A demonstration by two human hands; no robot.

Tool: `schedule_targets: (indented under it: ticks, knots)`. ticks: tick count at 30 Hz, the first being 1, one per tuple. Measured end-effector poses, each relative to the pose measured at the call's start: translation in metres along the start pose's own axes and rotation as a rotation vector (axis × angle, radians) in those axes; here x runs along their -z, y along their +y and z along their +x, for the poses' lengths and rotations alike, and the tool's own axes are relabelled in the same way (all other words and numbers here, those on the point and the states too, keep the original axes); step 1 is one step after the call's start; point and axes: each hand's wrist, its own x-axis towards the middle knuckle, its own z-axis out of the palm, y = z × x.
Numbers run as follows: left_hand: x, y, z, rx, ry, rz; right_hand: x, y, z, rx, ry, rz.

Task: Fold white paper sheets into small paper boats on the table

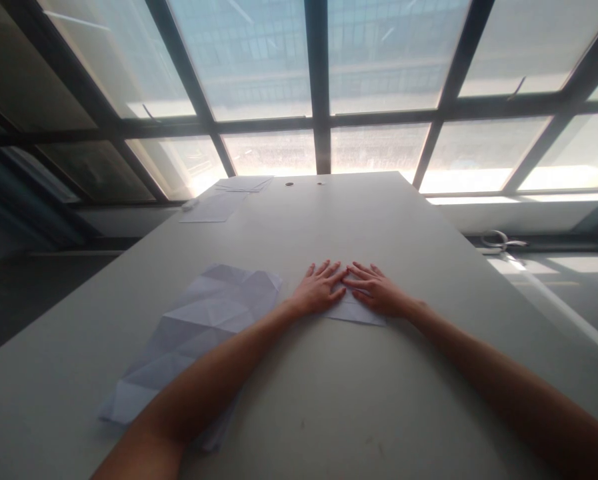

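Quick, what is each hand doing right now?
Left hand: open, flat, pressing on the small folded paper.
Right hand: open, flat, pressing on the same paper.

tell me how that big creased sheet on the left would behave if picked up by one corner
The creased sheet would probably sag and bend along its many fold lines. It looks thin and light, so a push would likely slide it across the smooth table. It cannot roll.

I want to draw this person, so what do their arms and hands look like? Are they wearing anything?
Both arms are bare all the way up, with no sleeves showing. The left hand and right hand wear no gloves, and I can see no rings, watch or bracelet. The fingers are slim and long; whether the nails are painted is too small to tell.
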Motion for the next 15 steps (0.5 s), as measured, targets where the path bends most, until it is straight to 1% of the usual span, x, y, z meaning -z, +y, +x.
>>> schedule_targets:
  ticks: [5, 10, 15]
  knots:
    - [-0.0001, -0.0001, -0.0007, -0.001, 0.005, 0.005, 0.0000, -0.0032, 0.0009, -0.109, -0.037, -0.027]
    - [0.0008, -0.0002, -0.0004, -0.010, 0.002, 0.001, -0.0036, -0.0029, 0.0027, -0.225, -0.042, -0.063]
    - [0.0026, 0.0008, -0.0006, -0.002, -0.007, -0.004, -0.0081, 0.0030, 0.0040, -0.419, -0.009, -0.085]
